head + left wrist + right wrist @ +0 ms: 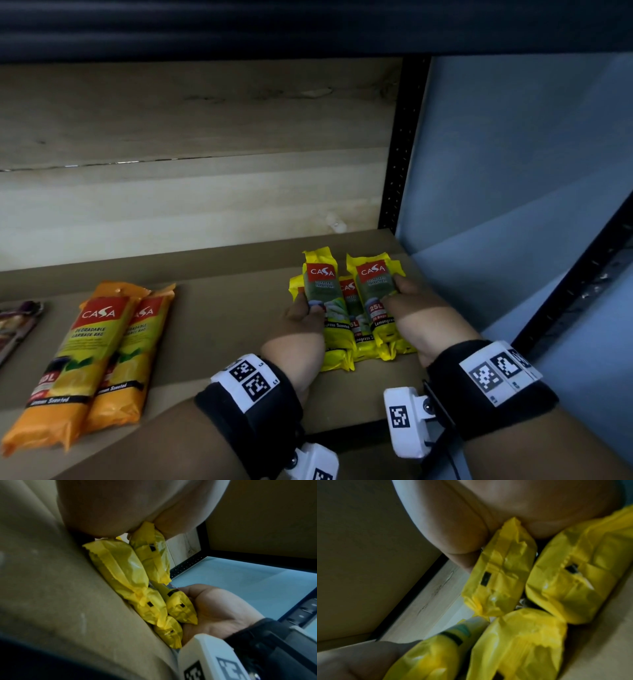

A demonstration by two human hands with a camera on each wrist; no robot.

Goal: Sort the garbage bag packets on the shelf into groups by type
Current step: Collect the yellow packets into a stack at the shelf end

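Observation:
Several yellow lemongrass garbage bag packets [352, 308] lie bunched together at the right end of the shelf [222, 308]. My left hand [303, 320] grips the leftmost top packet [323, 294], thumb over its front. My right hand [407, 305] grips the right top packet [375, 294]. The wrist views show the yellow packet ends [137, 574] [505, 574] close up beneath each palm. Two orange lemon-scented packets [92, 356] lie side by side at the left of the shelf, away from both hands.
A dark reddish packet [17, 325] lies partly cut off at the far left edge. A black perforated upright [397, 154] and a blue-grey side wall [513, 171] bound the shelf on the right. Bare board lies between the orange and yellow groups.

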